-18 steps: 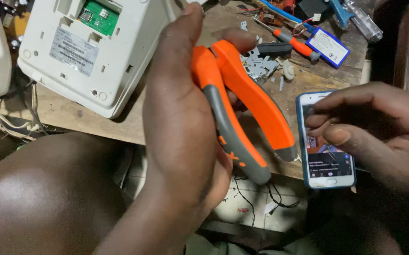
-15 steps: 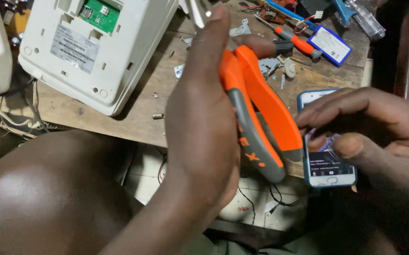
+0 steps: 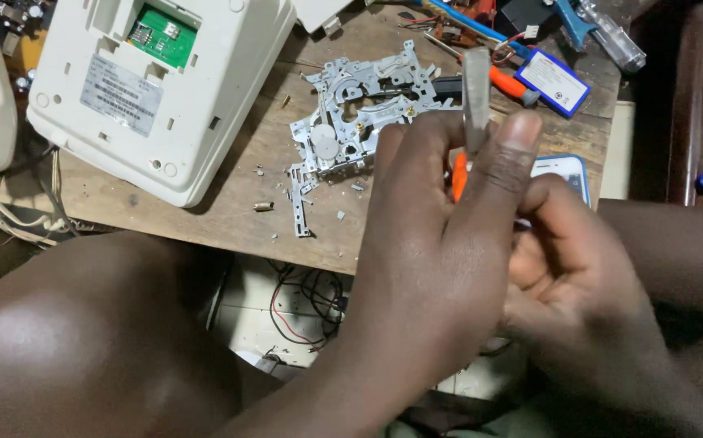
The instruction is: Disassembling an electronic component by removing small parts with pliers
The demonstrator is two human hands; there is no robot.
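My left hand (image 3: 432, 268) is closed around a pair of orange-handled pliers (image 3: 475, 97). Their grey metal jaws point up past my thumb, and only a sliver of orange handle shows. My right hand (image 3: 586, 308) lies against the left hand's fingers with its own fingers curled toward the hidden handles. The top of a white smartphone (image 3: 564, 172) with a blue edge shows just above those fingers; whether my right hand holds it is hidden. A stamped silver metal chassis (image 3: 359, 113) lies on the wooden table (image 3: 230, 211) just beyond my left hand.
A white plastic device (image 3: 156, 89), turned over with a green circuit board (image 3: 162, 34) exposed, sits at the table's left. An orange-handled screwdriver (image 3: 513, 85), a blue-and-white flat pack (image 3: 554, 81) and small tools lie at the back right. Loose wires (image 3: 303, 300) hang below the table edge. My knee (image 3: 83, 341) fills the lower left.
My left hand has turned the pliers so the jaws point up and the handles are hidden. Both hands have come together, and the view has shifted to reveal the metal chassis.
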